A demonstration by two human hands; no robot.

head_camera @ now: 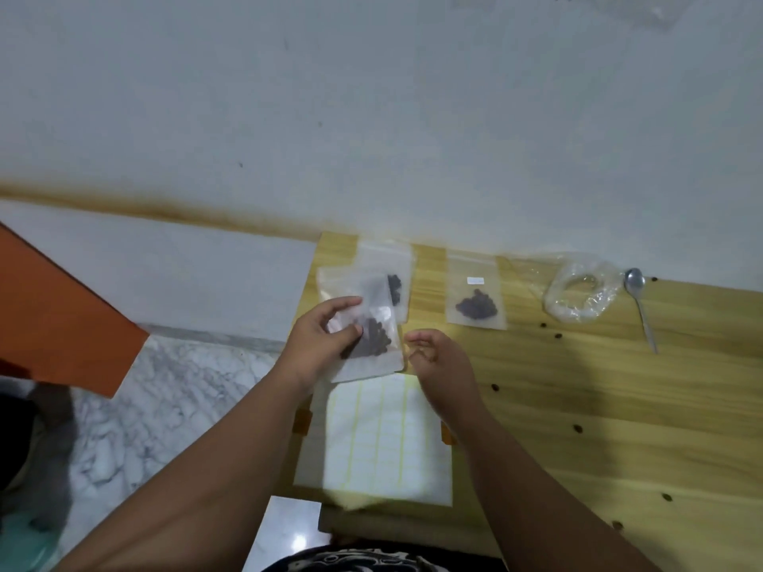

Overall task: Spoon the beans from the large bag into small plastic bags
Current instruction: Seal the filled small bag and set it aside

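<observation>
Small clear plastic bag of dark beans over the wooden bench's left edge.
Our left hand pinches it; our right hand curls beside, grip unclear.

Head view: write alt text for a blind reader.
A left hand holds a small plastic bag of dark beans over a wooden table, the right hand beside it. Two more filled bags and a spoon lie beyond.

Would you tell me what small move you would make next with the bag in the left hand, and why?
Probably the right hand should peel a label from the label sheet just below it: the small bag the left hand grips holds beans but shows no label, while the filled bag to its right bears one.
</observation>
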